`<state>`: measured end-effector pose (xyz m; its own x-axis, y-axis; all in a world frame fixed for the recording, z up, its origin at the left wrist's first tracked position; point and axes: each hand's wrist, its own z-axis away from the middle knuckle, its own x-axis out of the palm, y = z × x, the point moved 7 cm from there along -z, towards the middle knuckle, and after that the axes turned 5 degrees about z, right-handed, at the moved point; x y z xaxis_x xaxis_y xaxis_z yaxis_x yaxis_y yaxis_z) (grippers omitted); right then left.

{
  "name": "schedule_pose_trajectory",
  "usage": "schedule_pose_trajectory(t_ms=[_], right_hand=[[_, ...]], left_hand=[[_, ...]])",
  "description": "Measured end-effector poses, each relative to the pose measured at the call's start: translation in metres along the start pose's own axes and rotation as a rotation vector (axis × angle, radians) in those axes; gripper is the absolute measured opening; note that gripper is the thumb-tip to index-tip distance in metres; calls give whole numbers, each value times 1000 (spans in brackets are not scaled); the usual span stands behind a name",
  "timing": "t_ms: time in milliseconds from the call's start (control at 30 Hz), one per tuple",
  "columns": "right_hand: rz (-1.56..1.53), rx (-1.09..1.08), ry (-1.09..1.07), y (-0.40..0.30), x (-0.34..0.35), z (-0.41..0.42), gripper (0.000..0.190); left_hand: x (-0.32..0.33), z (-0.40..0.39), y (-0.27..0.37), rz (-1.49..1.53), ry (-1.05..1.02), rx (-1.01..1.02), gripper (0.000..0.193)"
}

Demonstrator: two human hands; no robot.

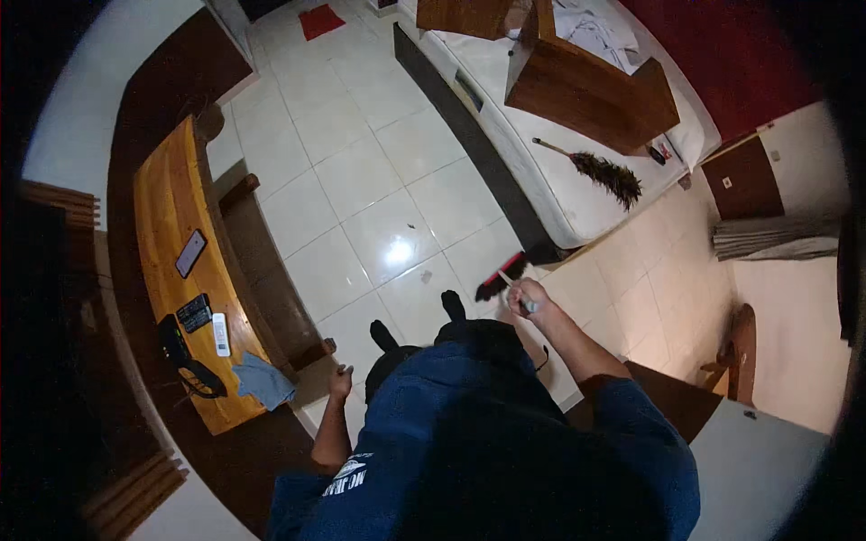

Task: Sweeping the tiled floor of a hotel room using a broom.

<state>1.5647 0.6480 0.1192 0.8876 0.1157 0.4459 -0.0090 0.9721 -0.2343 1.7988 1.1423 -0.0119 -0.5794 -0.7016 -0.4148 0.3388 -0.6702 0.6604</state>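
My right hand (527, 297) is closed around the handle of a broom with a red head and dark bristles (501, 276). The bristles are low over the tiled floor (365, 162), by the corner of the bed base; whether they touch it I cannot tell. My left hand (341, 380) hangs at my side with its fingers curled and nothing visible in it. It is nearest to the wooden table, where a blue-grey cloth (264, 382) lies at the corner. Small dark and pale bits (426, 276) lie on the tiles before my feet.
On the bed's white mattress (541, 182) lie a feather duster (607, 177) and wooden furniture pieces (588, 95). The wooden table (159, 196) at left bears a phone (191, 253), remote controls (221, 335) and a black device (174, 343). A red cloth (321, 22) lies on the far floor.
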Motion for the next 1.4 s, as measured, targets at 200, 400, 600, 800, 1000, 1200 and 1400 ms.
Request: schedule_pose_trajectory(t_ms=[200,400,600,800,1000,1200,1400], right_hand=[[543,-8,-164,-140,110,-112,29],[1134,-187,-146,-182,108,-111,13],[1476,-30,-328,-142,48,21,23],[1689,313,-419,-98,-28,118,24],[2119,498,-749,-14,-92,93,28],[2570,422,-972,34,-99,34,49],[2636,223,-864,-81,-8,-38,49]], left_hand=[[56,96,-56,154,202,-387,40],[165,172,-65,524,77,-270,38],[232,234,-39,422,107,-485,38],[292,255,-34,585,286,-273,37],[409,319,-41,786,378,-410,37],[513,410,-21,719,483,12,19],[595,443,-5,1869,-128,167,17]])
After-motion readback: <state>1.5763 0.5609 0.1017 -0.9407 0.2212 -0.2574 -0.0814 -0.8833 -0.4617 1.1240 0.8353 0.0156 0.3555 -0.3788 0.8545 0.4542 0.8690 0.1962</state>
